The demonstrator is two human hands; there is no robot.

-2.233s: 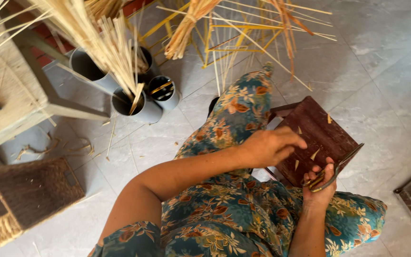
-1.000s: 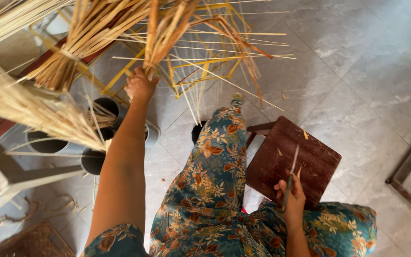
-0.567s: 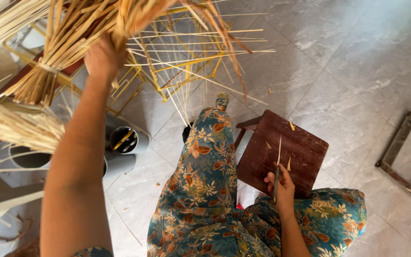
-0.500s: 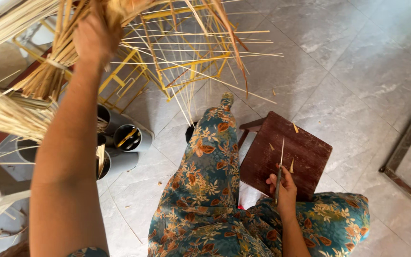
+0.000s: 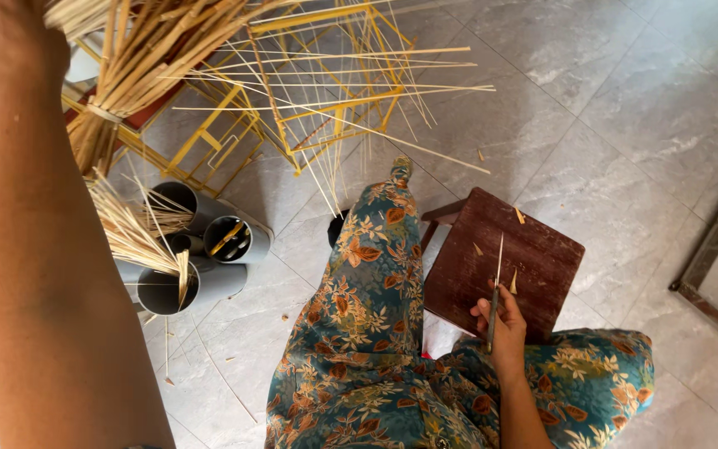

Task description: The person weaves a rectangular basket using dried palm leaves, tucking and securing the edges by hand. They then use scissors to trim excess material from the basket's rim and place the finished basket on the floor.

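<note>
One hand (image 5: pixel 10 37) cut off above.

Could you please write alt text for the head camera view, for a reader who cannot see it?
The left hand reaches up into a bundle of bamboo strips, while the right hand holds a thin knife over a small wooden stool. Grey tubes stand on the tiled floor.

A small home craft workshop for bamboo or reed work, it seems: bundles of split yellow sticks (image 5: pixel 139 62) rise above a low dark wooden stool (image 5: pixel 504 262) on a grey tiled floor (image 5: pixel 625 108). Left of the stool stand grey tubes (image 5: pixel 201 266) holding sticks; beyond it leans a half-built yellow stick frame (image 5: pixel 326 100)
</note>
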